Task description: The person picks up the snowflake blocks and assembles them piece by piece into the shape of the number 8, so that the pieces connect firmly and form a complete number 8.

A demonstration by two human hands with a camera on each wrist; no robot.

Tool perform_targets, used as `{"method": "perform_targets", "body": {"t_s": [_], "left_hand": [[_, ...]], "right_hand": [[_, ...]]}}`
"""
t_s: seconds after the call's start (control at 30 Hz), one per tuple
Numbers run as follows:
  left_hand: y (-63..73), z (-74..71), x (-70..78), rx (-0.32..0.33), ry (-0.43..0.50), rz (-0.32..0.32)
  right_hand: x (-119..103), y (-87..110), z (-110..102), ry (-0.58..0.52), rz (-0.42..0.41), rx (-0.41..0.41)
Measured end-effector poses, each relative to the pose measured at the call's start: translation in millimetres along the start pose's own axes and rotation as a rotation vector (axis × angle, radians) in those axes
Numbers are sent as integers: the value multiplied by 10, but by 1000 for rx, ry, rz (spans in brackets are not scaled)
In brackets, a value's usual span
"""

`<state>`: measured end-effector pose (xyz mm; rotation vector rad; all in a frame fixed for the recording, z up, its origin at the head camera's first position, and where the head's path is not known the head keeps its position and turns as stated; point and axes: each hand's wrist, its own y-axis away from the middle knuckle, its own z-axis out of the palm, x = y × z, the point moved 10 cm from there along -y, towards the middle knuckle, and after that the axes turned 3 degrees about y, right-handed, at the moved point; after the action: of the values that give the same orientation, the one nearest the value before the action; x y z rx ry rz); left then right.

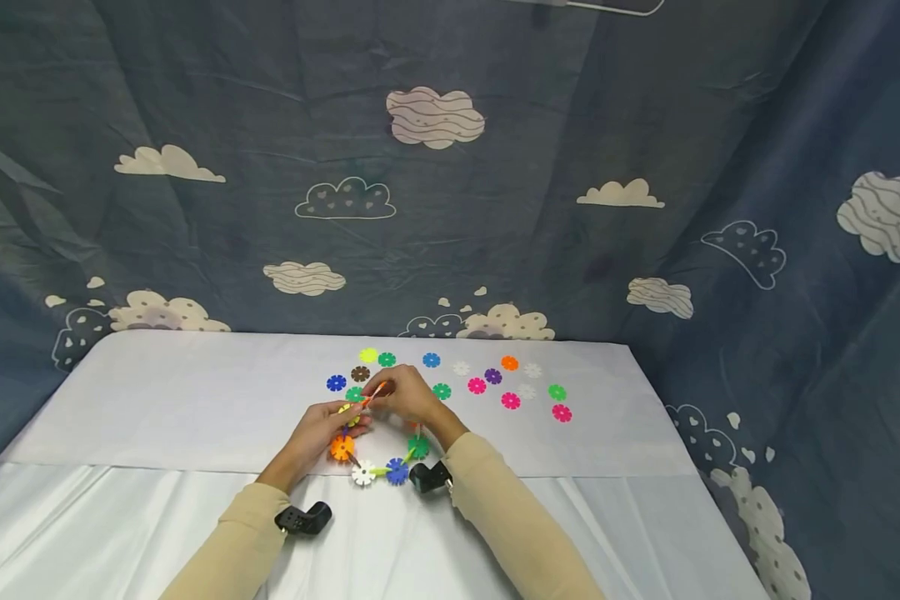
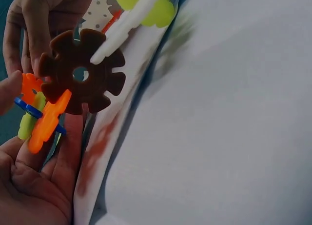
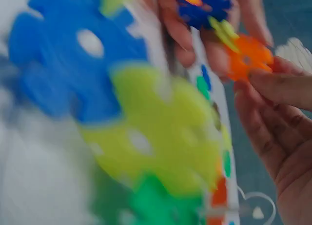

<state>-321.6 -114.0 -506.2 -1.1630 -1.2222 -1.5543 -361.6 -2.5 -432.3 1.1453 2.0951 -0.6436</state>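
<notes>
A chain of interlocked plastic snowflake discs hangs from both hands, with an orange disc (image 1: 342, 448), a white disc (image 1: 363, 474), a blue disc (image 1: 397, 472) and a green disc (image 1: 418, 447) along its lower curve. My left hand (image 1: 315, 433) holds the chain's left end by a yellow-green disc (image 2: 28, 121). Between the right hand's (image 1: 408, 396) thumb and fingers an orange disc (image 3: 248, 56) is pinched; it meets the yellow-green one. In the left wrist view a brown disc (image 2: 80, 83) hangs in the chain. Nearby links blur in the right wrist view.
Loose discs lie on the white-covered table (image 1: 157, 400) beyond the hands, among them a dark blue disc (image 1: 336, 382), a purple disc (image 1: 493, 376) and a pink disc (image 1: 562, 413). A dark cloud-print curtain (image 1: 495, 208) stands behind and to the right.
</notes>
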Motion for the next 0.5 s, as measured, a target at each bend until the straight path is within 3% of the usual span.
{"method": "perform_targets", "body": {"t_s": [0.1, 0.2, 0.33, 0.5], "left_hand": [[-10, -16, -5, 13, -7, -19], [-5, -33, 7, 25, -6, -32], [4, -40, 8, 37, 0, -35], [-29, -47, -35, 51, -7, -38]], "right_hand": [[151, 20, -158, 4, 59, 31], [364, 32, -263, 53, 178, 57], [538, 21, -197, 156, 271, -9], [632, -11, -71, 237, 313, -78]]}}
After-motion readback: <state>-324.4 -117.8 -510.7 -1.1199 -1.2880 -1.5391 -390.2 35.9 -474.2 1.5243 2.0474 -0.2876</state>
